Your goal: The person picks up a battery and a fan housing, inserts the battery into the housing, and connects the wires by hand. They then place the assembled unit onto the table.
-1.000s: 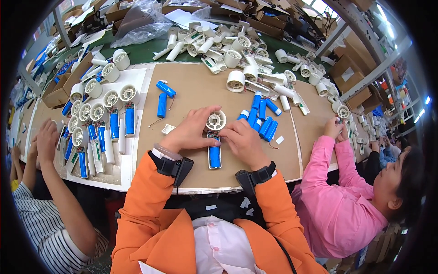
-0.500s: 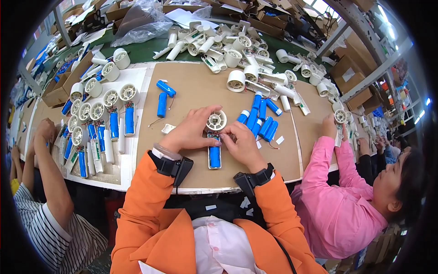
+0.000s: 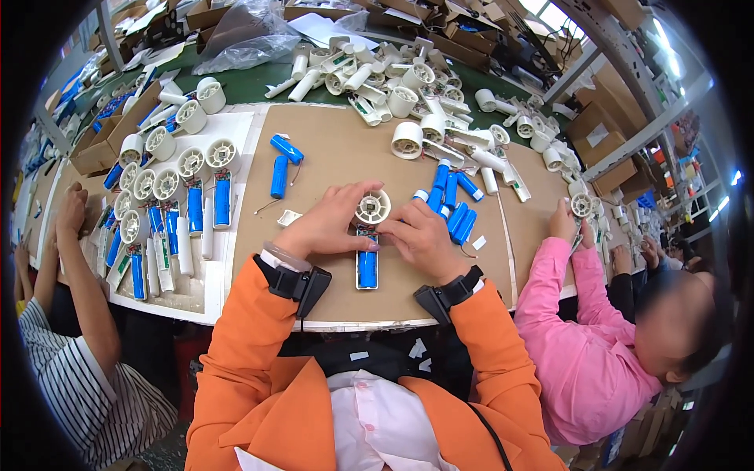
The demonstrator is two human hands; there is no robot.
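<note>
Right now my left hand (image 3: 326, 228) and right hand (image 3: 420, 239) meet over one fan (image 3: 369, 235), a small white handheld unit lying flat on the brown board (image 3: 330, 141) in the middle of the worktop (image 3: 259, 82). The left fingers (image 3: 357, 192) curl round the round grille head from the left and are closed on its rim; the right fingers (image 3: 397, 228) press against the handle just under the head, though I cannot tell whether they pinch anything small. A blue cell (image 3: 367, 269) already sits in the open handle, so I judge this unit part-built: battery seated, handle uncovered, wiring or cover left to do. On the white tray (image 3: 236, 125) to my left lie rows of done fans (image 3: 169, 208) with blue cells in their handles, which suggests a good batch is finished. Plenty remains, I think: loose cells (image 3: 452, 196) lie just right of my hands, two more cells (image 3: 283, 161) lie farther up the board, and a heap of white shells (image 3: 408, 86) sits along the far edge. The shells look like hard glossy plastic, ribbed at the grille; the cells are smooth cylinders in blue wrap with thin wires; the board is matte, like cardboard. A person in pink (image 3: 589, 345) works on my right, holding another grille, and a striped sleeve (image 3: 71, 392) shows at my left.
</note>
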